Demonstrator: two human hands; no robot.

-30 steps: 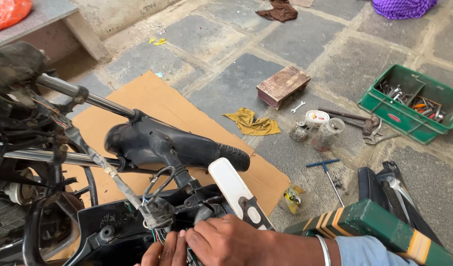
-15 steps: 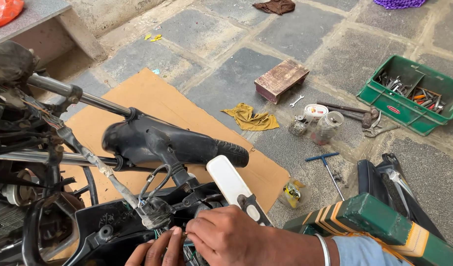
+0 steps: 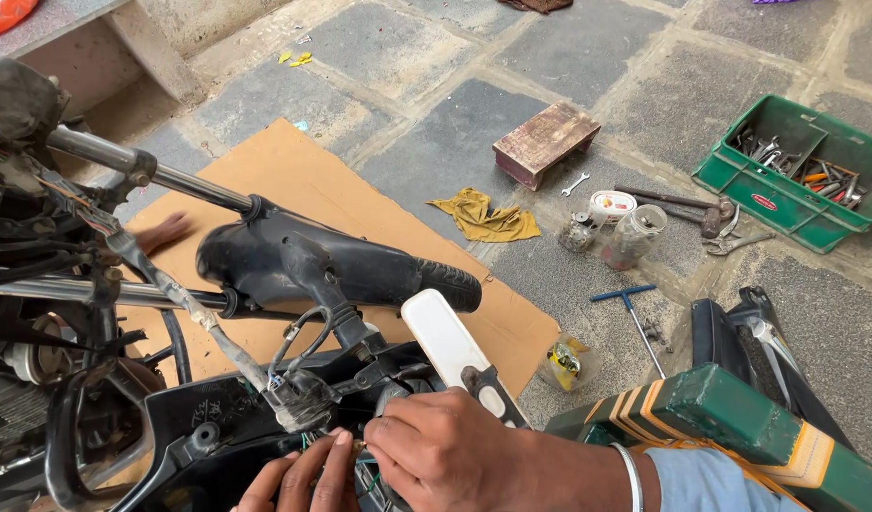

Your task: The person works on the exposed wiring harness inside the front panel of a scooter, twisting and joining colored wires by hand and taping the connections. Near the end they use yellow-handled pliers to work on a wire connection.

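Pinching thin green wires (image 3: 365, 465) inside the black motorbike front (image 3: 218, 436), the right hand (image 3: 445, 450) has fingers clamped together. Left hand (image 3: 299, 479) fingertips touch the same wires.

Grey stone paving slabs (image 3: 588, 43) with sandy joints. Flat brown cardboard sheet (image 3: 303, 175) lies on them. Beyond its far edge, a crumpled mustard-yellow rag (image 3: 485, 216); near that, a worn reddish wooden block (image 3: 546, 142) with a small silver spanner (image 3: 574, 184) just beside it. Green plastic tool tray (image 3: 787, 204) at right holds assorted metal tools. A hammer (image 3: 678, 204) lies near a clear plastic jar (image 3: 633, 235). Blue-handled T-wrench (image 3: 630, 308) lies closer in.
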